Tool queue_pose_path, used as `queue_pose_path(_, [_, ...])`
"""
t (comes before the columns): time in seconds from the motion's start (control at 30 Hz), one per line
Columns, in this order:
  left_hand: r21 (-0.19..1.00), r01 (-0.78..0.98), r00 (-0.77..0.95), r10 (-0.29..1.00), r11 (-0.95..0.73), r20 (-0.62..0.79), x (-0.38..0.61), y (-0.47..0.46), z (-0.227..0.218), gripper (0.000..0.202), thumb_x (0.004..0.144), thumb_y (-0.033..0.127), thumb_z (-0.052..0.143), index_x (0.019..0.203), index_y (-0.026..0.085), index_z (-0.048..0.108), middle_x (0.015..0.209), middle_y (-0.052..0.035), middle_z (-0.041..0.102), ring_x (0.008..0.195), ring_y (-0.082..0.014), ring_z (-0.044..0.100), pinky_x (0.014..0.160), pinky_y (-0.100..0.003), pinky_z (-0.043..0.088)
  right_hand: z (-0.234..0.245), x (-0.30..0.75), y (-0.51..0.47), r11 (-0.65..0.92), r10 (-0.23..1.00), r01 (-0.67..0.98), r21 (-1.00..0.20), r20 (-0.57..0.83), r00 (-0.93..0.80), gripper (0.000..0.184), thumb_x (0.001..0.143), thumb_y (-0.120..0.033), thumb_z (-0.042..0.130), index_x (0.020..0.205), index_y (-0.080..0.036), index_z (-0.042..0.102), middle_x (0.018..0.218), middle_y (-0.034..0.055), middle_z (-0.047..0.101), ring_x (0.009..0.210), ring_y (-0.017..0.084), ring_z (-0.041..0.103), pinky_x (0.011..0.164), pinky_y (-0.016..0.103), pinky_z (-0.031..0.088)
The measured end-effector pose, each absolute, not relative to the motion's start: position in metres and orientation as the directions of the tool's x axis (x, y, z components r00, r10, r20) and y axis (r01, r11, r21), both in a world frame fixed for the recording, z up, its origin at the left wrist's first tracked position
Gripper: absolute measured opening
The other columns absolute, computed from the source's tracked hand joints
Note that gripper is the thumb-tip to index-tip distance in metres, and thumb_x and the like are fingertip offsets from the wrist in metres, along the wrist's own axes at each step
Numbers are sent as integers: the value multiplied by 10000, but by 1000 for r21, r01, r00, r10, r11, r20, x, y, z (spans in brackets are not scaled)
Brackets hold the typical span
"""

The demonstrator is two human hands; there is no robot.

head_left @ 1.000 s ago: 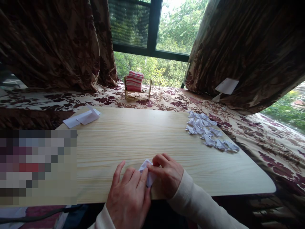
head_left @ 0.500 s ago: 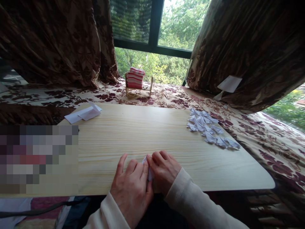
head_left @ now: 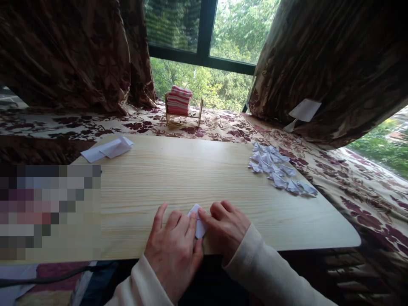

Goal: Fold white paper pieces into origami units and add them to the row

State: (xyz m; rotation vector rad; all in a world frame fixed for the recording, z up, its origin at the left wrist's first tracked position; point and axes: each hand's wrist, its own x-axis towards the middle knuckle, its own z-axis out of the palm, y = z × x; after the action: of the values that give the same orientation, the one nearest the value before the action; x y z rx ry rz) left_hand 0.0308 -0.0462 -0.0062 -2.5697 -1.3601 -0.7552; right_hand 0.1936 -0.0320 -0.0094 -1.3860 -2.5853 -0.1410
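Observation:
A small piece of folded white paper [head_left: 199, 221] lies at the near edge of the light wooden table [head_left: 197, 178]. My left hand [head_left: 174, 250] rests on its left side, fingers pressed down on it. My right hand [head_left: 227, 227] presses its right side with curled fingers, the index fingertip on the fold. Most of the paper is hidden under both hands. Both wrists wear cream sleeves.
Several folded white paper pieces [head_left: 278, 172] lie in a cluster at the table's right edge. Flat white paper sheets [head_left: 106, 149] sit at the far left corner. A small wooden rack with striped red and white cloth [head_left: 179, 102] stands by the window. A blurred patch covers the table's left.
The hands have stayed together on the paper, shifting slightly; a little more of the white paper shows between the fingers now than half a second ago.

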Motion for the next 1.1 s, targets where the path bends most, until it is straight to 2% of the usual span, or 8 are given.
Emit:
queue_pose_path(0.23, [180, 781, 450, 738, -598, 502, 12, -49, 1, 297, 841, 262, 416, 1020, 175, 636, 847, -54, 639, 889, -220, 531, 1010, -518, 223, -13, 191, -28, 554, 799, 832, 6, 277, -534, 309, 802, -195, 555, 1109, -182, 586, 777, 71, 554, 688, 187, 430, 582, 288, 365])
queue_pose_path(0.4, [117, 784, 489, 723, -609, 489, 20, -35, 0, 307, 830, 281, 429, 1042, 169, 621, 842, -59, 636, 871, -228, 531, 1000, -543, 214, -13, 193, -28, 563, 786, 826, 20, 296, -543, 296, 802, -220, 557, 1091, -170, 597, 754, 73, 557, 680, 190, 432, 576, 292, 368])
queue_pose_path(0.53, [50, 775, 532, 694, -629, 486, 24, -29, -9, 302, 838, 251, 421, 1037, 135, 616, 868, -65, 648, 886, -226, 537, 1009, -529, 209, -10, 194, -29, 560, 807, 829, -7, 232, -543, 308, 834, -229, 509, 1134, -198, 574, 786, 78, 564, 695, 197, 440, 591, 299, 379])
queue_pose_path(0.8, [25, 737, 562, 633, -676, 533, 2, -38, -5, 270, 859, 230, 411, 989, 143, 631, 818, -39, 650, 913, -215, 552, 1013, -518, 219, -3, 189, -29, 515, 851, 856, -49, 146, -504, 299, 839, -204, 492, 1119, -237, 590, 819, 87, 573, 720, 204, 449, 597, 299, 387])
queue_pose_path(0.93, [94, 708, 549, 629, -700, 551, -7, -37, 6, 230, 841, 258, 451, 873, 178, 664, 799, -29, 656, 919, -219, 556, 1010, -524, 221, -3, 190, -28, 504, 858, 861, -69, 158, -489, 293, 830, -186, 501, 1096, -252, 603, 824, 76, 577, 718, 193, 452, 607, 290, 385])
queue_pose_path(1.0, [131, 707, 526, 640, -695, 561, -7, -31, 8, 230, 841, 263, 448, 852, 196, 668, 837, -25, 673, 937, -226, 553, 1008, -532, 214, -4, 192, -27, 515, 848, 855, -64, 184, -498, 294, 833, -183, 498, 1099, -258, 598, 814, 69, 572, 709, 187, 446, 600, 284, 380])
queue_pose_path(1.1, [127, 665, 573, 612, -736, 545, -1, -20, 4, 271, 847, 236, 423, 1012, 187, 633, 1029, -35, 674, 1027, -238, 526, 1016, -522, 203, -7, 194, -26, 536, 832, 841, -70, 211, -513, 290, 822, -193, 515, 1095, -250, 596, 804, 66, 557, 700, 183, 433, 596, 281, 374])
